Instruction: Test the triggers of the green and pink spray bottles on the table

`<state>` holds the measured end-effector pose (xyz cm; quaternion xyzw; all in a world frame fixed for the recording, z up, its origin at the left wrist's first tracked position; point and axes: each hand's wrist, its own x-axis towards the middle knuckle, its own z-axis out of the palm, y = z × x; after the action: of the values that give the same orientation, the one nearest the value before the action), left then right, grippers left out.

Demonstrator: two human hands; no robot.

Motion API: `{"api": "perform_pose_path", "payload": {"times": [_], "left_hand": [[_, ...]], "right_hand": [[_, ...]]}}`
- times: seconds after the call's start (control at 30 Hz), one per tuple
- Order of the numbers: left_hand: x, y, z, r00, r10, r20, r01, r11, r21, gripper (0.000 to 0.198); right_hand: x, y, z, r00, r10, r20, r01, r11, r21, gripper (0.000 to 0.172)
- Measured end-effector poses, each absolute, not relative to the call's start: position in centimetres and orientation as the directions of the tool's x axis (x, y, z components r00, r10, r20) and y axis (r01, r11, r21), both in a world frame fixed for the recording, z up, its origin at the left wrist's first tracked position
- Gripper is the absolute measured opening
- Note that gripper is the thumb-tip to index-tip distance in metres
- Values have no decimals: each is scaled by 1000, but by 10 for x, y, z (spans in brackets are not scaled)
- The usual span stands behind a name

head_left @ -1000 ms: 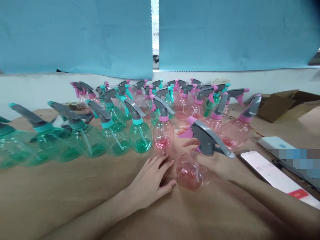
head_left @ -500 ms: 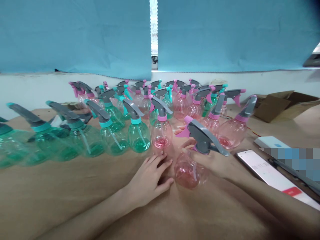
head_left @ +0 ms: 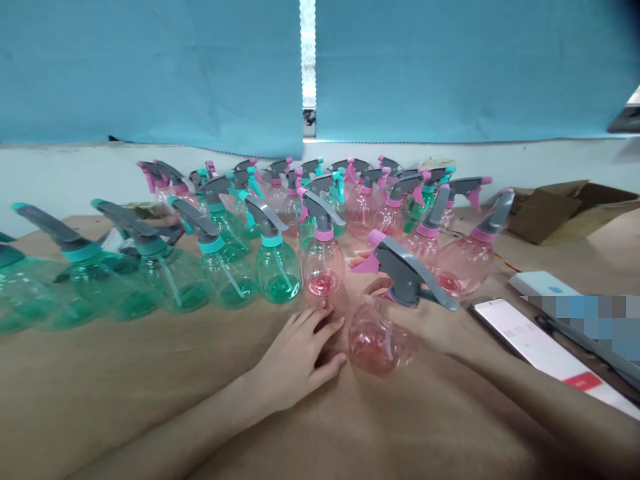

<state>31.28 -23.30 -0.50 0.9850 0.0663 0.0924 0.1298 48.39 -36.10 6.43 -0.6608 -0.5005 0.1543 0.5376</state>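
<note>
My left hand (head_left: 300,353) rests palm down on the table, its fingers spread and holding nothing. Just right of its fingertips stands a clear pink spray bottle (head_left: 375,340) with a grey and pink trigger head and a little liquid in the bottom. Behind that bottle lies my right hand (head_left: 377,287), partly hidden by it; the fingers that show are stretched out, apart from one another. Beyond my left fingertips is another pink spray bottle (head_left: 324,263), with a green spray bottle (head_left: 279,270) beside it.
More green bottles (head_left: 175,283) line the left side, and several pink and green ones crowd the back. At the right are a lit phone (head_left: 530,347), a white box (head_left: 545,283) and an open cardboard box (head_left: 550,213). Blue cloth (head_left: 150,73) hangs behind the table.
</note>
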Motion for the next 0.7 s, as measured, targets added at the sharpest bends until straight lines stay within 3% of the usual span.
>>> {"api": "perform_pose_path", "payload": {"times": [0.53, 0.7], "left_hand": [[315, -233, -5, 978, 150, 143, 109, -959, 260, 48], [315, -233, -5, 979, 149, 137, 112, -962, 249, 47]], "right_hand": [[483, -361, 61, 449, 843, 296, 404, 104, -909, 11], [481, -362, 66, 445, 844, 299, 457, 74, -887, 15]]}}
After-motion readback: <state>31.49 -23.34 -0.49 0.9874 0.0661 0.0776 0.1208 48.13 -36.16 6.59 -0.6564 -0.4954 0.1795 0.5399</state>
